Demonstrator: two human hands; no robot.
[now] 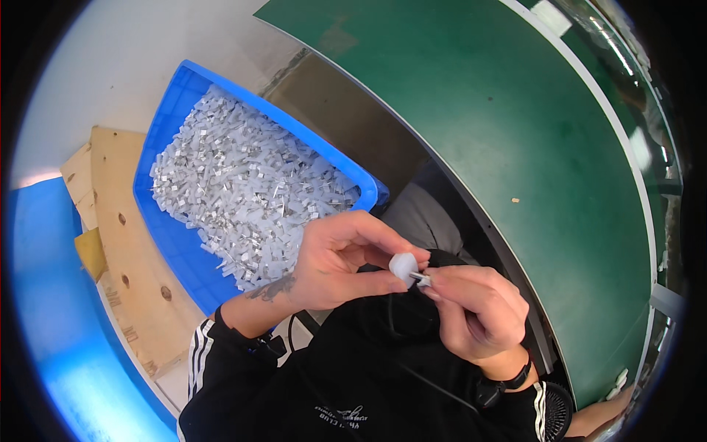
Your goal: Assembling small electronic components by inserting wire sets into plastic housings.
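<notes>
In front of my chest, my left hand [340,259] pinches a white, rounded plastic piece [402,267] between thumb and fingers. My right hand [482,306] is close beside it, its fingertips closed on a small metal-and-white part [421,278]. The metal end of that part meets the white piece; whether it sits inside it or only touches it, I cannot tell. Beyond my left hand stands a blue plastic bin [166,236], tilted in view and filled with many small white plastic and shiny metal parts [243,177].
To the right runs a green tabletop [471,110] with a pale edge and a tiny light-coloured bit [515,200] on it. Wooden boards [121,243] lie left of the bin, beside a blue surface [51,309]. Part of another person's arm [600,416] shows at the lower right.
</notes>
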